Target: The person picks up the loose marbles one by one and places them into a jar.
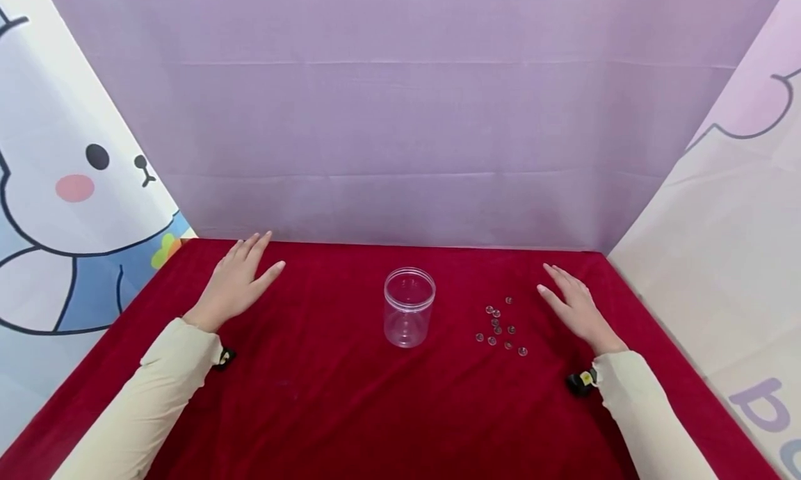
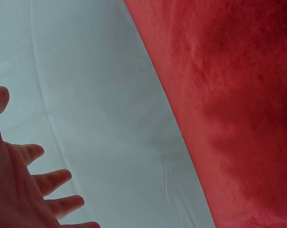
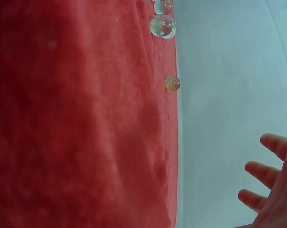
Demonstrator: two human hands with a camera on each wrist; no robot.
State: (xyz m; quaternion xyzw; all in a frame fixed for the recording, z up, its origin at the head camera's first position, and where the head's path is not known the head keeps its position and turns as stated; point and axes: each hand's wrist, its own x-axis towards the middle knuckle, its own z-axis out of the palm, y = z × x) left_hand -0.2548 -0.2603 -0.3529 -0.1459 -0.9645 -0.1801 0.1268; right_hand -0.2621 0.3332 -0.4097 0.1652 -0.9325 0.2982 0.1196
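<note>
Red cloth (image 1: 350, 410), lower frame: our left hand (image 1: 233, 285) and right hand (image 1: 578, 314) spread empty; nudged, centre-right marbles (image 1: 497, 330) could roll.

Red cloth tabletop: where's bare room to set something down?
Free: red cloth between the left hand and the clear cylindrical plastic jar, plus the stretch between both cream sleeves. Crowded: between jar and right hand, where small round clear glass marbles lie scattered.

Location type: curtained booth. Indicators: a plain lilac cloth (image 1: 400, 118) at the rear, a cartoon-printed sheet (image 1: 37, 216) at left, a printed sheet (image 1: 738, 257) at right, a red cloth-covered surface (image 1: 350, 410) between. Surrounding building: not identifiable.
</note>
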